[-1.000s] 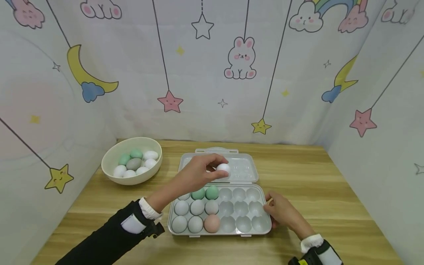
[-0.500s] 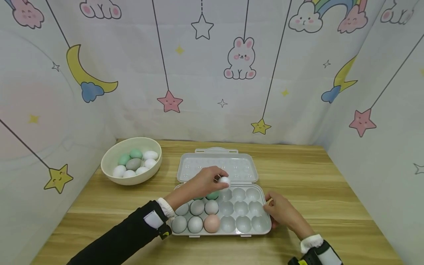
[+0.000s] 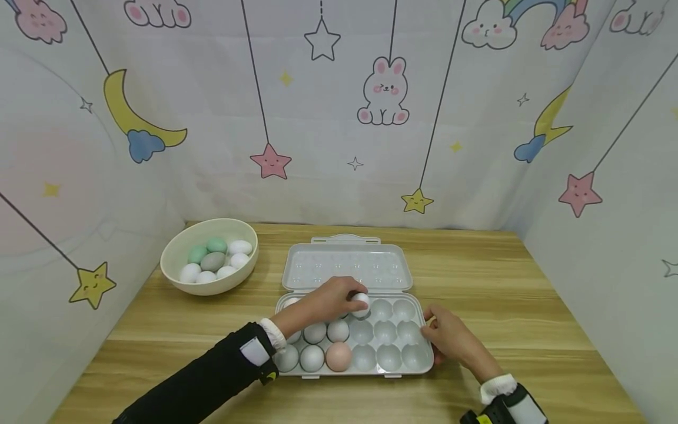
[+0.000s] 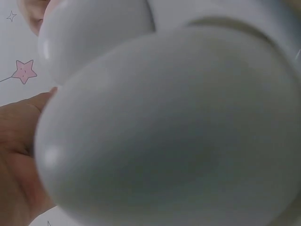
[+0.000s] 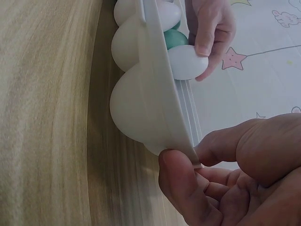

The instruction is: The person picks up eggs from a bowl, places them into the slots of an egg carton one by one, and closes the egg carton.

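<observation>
My left hand (image 3: 331,299) pinches a white egg (image 3: 361,302) between thumb and fingers, at the back-row cup right of the filled columns. In the right wrist view the held egg (image 5: 187,62) appears just above the rim, beside a green egg (image 5: 175,39). My right hand (image 3: 454,337) grips the right edge of the white plastic egg tray (image 3: 385,333), thumb and finger on its rim. White eggs (image 3: 312,358) and a pinkish-brown egg (image 3: 338,357) fill the tray's left part. The left hand hides some back-row eggs. Close-up white eggs (image 4: 164,132) fill most of the left wrist view.
The tray's hinged lid (image 3: 346,265) lies open behind it. A cream bowl (image 3: 175,280) at the back left holds several white, green and grey eggs. The wooden table (image 3: 492,282) is bordered by a patterned cloth backdrop (image 3: 318,194).
My left hand has moved down and slightly to the right, carrying the white egg from above the lid to the tray's back row. The right hand has stayed on the tray edge.
</observation>
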Motion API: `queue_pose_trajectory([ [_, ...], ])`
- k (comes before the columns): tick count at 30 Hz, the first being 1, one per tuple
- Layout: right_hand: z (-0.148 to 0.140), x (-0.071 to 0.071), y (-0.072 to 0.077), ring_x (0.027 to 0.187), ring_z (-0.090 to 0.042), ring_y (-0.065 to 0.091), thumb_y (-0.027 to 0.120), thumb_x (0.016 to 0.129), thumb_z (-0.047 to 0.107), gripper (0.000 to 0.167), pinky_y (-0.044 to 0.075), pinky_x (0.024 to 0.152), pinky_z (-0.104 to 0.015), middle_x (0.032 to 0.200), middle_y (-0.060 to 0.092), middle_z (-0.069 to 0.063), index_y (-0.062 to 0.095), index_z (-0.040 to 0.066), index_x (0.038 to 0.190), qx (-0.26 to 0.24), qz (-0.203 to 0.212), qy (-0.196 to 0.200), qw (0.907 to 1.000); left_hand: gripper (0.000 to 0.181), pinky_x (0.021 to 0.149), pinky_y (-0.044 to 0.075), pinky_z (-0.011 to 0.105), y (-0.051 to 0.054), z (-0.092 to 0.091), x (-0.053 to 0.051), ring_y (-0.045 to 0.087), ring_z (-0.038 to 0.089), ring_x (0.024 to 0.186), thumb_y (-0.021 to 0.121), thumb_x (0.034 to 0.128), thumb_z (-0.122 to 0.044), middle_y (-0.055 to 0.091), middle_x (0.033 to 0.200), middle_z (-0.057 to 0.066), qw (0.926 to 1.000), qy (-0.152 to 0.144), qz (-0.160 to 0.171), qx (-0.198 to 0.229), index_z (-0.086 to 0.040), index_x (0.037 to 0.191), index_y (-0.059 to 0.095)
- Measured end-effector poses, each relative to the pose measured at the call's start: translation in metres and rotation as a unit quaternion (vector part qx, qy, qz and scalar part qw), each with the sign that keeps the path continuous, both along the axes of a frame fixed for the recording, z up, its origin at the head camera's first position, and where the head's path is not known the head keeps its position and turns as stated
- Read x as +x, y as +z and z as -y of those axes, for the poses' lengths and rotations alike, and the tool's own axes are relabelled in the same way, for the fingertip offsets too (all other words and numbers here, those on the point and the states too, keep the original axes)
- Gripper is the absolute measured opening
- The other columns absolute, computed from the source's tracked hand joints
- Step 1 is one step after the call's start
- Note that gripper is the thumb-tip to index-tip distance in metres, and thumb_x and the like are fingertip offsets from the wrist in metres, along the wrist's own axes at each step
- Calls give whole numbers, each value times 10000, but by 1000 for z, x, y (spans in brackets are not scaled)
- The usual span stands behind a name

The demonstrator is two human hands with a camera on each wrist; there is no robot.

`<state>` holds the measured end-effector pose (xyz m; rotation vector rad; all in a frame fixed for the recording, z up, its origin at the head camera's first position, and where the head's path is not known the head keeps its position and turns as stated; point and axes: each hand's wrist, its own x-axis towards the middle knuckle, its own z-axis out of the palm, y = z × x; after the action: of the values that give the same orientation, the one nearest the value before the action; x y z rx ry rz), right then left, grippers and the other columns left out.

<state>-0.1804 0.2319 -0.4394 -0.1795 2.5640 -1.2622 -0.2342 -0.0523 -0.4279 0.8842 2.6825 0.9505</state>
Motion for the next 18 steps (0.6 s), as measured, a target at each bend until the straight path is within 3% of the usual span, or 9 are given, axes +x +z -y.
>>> queue_pose_trajectory([
  [5,0,0,0,427,-194,572,591,938,-65,131,530,402,-381,680,567,-102,549,-43,1060,-17,32,10,10000,354,844,529,279,-3,-2,0,631,139,959,749,972,-210,718,1130,69,9999,-37,-77,-61,-2,1257,714],
  [14,0,1,0,440,-197,577,591,935,-70,130,535,408,-388,681,567,-98,549,-49,1057,-29,14,46,10000,334,884,547,271,-4,-4,4,675,129,1070,730,986,-211,731,1232,63,9992,230,-193,-265,-40,1273,729],
  [18,1,1,0,441,-200,576,594,934,-64,137,527,402,-373,689,566,-100,555,-50,1065,-22,5,-15,10000,314,887,556,277,-4,-4,5,685,147,1070,719,992,-184,735,1202,78,9991,266,-271,-208,-21,1260,728],
])
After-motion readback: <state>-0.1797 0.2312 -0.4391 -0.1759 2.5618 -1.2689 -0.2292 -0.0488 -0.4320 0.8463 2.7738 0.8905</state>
